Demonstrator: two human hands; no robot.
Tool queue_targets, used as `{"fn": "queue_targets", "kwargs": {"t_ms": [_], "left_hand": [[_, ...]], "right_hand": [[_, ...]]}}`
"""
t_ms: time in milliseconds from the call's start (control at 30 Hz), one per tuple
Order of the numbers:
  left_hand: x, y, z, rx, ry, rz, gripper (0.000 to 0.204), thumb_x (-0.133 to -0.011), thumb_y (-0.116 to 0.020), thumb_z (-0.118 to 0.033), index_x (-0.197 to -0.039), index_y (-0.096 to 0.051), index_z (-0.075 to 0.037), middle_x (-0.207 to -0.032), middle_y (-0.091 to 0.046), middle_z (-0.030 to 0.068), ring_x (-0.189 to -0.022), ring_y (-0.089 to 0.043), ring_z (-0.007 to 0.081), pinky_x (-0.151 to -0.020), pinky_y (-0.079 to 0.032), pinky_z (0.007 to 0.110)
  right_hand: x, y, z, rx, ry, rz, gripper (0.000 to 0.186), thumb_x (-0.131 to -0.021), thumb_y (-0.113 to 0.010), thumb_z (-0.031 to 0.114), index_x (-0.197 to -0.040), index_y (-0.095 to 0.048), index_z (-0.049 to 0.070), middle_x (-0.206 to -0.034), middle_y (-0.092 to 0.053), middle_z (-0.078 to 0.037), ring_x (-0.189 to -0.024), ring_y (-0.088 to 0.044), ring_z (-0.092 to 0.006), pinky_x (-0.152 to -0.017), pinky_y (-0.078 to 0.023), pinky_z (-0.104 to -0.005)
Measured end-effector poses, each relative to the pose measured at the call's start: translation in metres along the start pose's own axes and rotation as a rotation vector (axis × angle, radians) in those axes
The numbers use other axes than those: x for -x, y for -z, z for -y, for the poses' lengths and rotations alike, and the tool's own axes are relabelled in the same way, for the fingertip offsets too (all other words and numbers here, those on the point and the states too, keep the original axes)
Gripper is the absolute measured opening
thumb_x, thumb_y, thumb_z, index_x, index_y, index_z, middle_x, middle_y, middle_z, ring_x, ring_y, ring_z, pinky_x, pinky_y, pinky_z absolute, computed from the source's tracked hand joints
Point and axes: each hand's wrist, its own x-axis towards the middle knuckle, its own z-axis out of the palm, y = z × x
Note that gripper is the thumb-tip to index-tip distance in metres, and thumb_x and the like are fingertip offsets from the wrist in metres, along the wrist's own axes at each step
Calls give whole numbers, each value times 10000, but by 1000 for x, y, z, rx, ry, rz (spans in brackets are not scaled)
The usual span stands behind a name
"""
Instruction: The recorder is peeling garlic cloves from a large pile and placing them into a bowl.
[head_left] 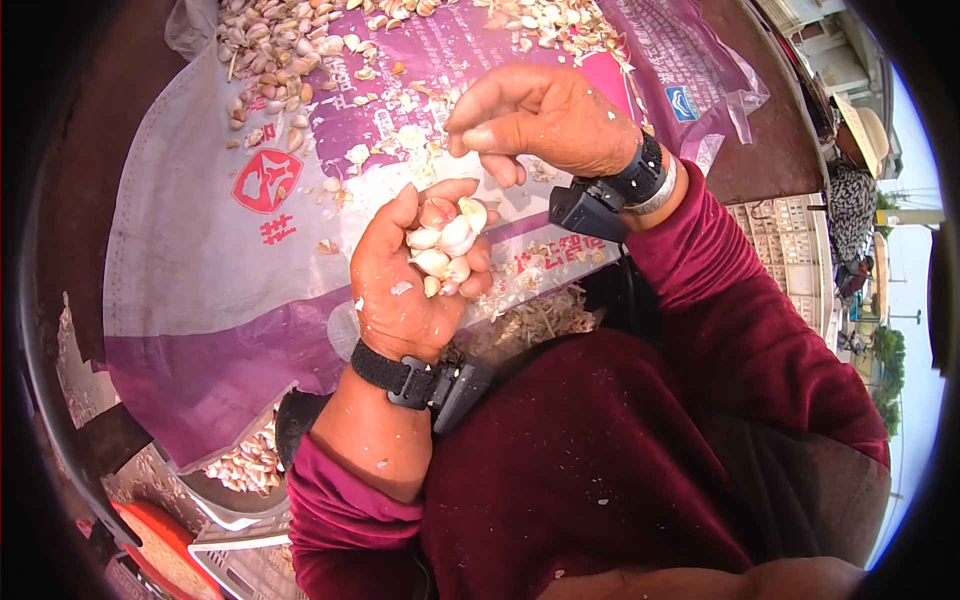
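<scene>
over purple sack (pixel 200 300) | left hand (pixel 410 280) cups pale, pink-tinged garlic cloves (pixel 445 245) | right hand (pixel 540 115) pinched, contents unclear

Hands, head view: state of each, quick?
Left hand: cupped, holding garlic cloves.
Right hand: fingers curled shut; anything pinched cannot be told.

Garlic cloves (pixel 445 245) lie in the left hand (pixel 405 280), above the sack (pixel 200 290).

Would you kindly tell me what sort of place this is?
Probably an outdoor garlic-peeling spot by a street: garlic cloves lie on a purple sack on the ground, with sky and trees at right.
</scene>
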Motion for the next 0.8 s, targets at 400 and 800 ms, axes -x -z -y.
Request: {"fn": "queue_targets", "kwargs": {"t_ms": [400,800], "left_hand": [[-2,-5,1,-10,-2,186,414,-903,-455,-341,-990,-599,37,-885,-635,192,-636,-613,236,-428,-384,283],[-5,4,3,-58,25,167,370,-934,-432,-319,-999,-563,20,-968,-602,174,-684,-597,207,-461,-447,256]], "right_hand": [[-77,77,-82,1203,223,-62,270,-773,-631,90,-1031,-621,11,-818,-637,-150,-812,-620,-349,-716,-501,-396],[-42,75,-85,509,-336,-380,150,-835,-610,147,-928,-587,31,-711,-638,-90,-525,-614,-147,-512,-501,-285]]}}
